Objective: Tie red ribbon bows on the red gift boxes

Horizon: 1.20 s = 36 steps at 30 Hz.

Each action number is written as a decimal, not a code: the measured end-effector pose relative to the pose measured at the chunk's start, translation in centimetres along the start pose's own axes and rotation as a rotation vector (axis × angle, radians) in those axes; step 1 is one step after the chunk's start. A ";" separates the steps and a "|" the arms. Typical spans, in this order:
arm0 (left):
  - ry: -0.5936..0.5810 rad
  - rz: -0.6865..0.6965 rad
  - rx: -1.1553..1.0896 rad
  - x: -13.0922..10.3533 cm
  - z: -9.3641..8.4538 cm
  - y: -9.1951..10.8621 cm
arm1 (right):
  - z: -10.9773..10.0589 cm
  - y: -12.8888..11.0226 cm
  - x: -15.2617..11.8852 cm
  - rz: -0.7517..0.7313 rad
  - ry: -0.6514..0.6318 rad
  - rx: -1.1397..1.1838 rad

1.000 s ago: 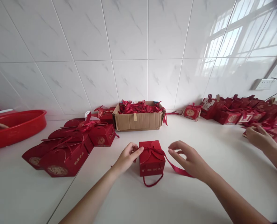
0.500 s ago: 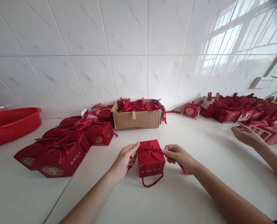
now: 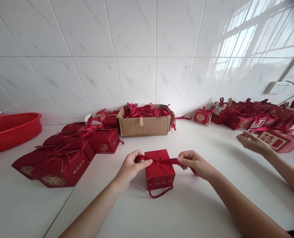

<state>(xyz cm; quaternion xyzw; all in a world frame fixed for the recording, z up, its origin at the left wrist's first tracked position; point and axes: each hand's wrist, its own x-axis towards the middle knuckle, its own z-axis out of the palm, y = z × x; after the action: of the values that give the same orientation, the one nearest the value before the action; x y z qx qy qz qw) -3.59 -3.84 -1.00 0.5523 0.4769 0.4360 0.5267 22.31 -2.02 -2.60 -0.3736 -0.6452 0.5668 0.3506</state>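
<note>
A small red gift box (image 3: pixel 160 173) stands on the white table before me, its petal-shaped flaps folded shut on top. Across the lid runs a red ribbon (image 3: pixel 171 161), crossed at the middle. My left hand (image 3: pixel 132 167) pinches one part of the ribbon at the box's left edge, the thumb reaching over the lid. Just past the right edge, my right hand (image 3: pixel 194 163) grips the other part between thumb and fingers, and a tail of it hangs below. A twisted red cord handle (image 3: pixel 159 195) droops over the front of the box.
A cardboard box (image 3: pixel 144 127) full of red ribbons stands by the tiled wall. Several red gift boxes (image 3: pixel 62 172) sit at left beside a red basin (image 3: pixel 15 132). At right, another person's hand (image 3: pixel 253 142) is near a larger red box (image 3: pixel 280 140), with more boxes behind.
My left thumb has moved inward over the lid. My right hand has shifted slightly right, drawing its part of the ribbon outward. The other person's hand has moved a little left.
</note>
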 end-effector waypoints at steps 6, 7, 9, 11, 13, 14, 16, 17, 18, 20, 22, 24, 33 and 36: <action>0.039 0.083 0.286 -0.1 -0.8 0.7 | 0.1 -2.0 -0.2 -0.106 -0.140 0.129; 0.087 0.130 0.355 -0.2 -0.8 1.1 | 0.3 -2.4 -0.2 -0.119 -0.163 0.144; 0.152 0.245 0.485 -0.4 -0.4 2.0 | 0.6 -3.3 0.0 -0.156 -0.200 0.147; 0.115 0.360 0.593 -0.5 0.3 3.1 | 1.1 -4.2 0.3 -0.187 -0.232 0.139; 0.045 0.454 0.675 -0.3 1.4 4.0 | 1.5 -4.8 0.7 -0.203 -0.245 0.143; 0.031 0.491 0.704 -0.1 1.9 4.3 | 1.7 -5.0 0.8 -0.205 -0.237 0.146; 0.064 0.537 0.749 0.2 2.9 4.8 | 2.1 -5.2 1.0 -0.201 -0.190 0.158; 0.093 0.550 0.766 0.4 3.3 5.0 | 2.2 -5.2 1.1 -0.197 -0.155 0.161; 0.121 0.563 0.779 0.5 3.5 5.1 | 2.3 -5.2 1.2 -0.190 -0.122 0.157; 0.167 0.590 0.784 0.5 3.8 5.3 | 2.6 -5.0 1.2 -0.170 -0.071 0.116; 0.165 0.596 0.762 0.3 3.7 5.5 | 3.1 -4.8 1.2 -0.158 -0.052 0.044; 0.104 0.568 0.692 0.1 3.1 5.7 | 3.7 -4.6 1.3 -0.159 -0.021 -0.024; 0.028 0.007 0.364 1.3 -0.9 1.0 | 5.2 -3.0 1.8 -0.195 0.119 -0.017; -0.086 -0.110 0.358 1.1 -1.5 0.5 | 5.7 -2.9 2.0 -0.201 0.082 0.044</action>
<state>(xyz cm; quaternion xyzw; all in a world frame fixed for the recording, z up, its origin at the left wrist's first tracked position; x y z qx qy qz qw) -4.89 -2.49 -0.44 0.6286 0.5533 0.2907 0.4628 16.13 -3.16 -0.29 -0.3220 -0.6521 0.5269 0.4398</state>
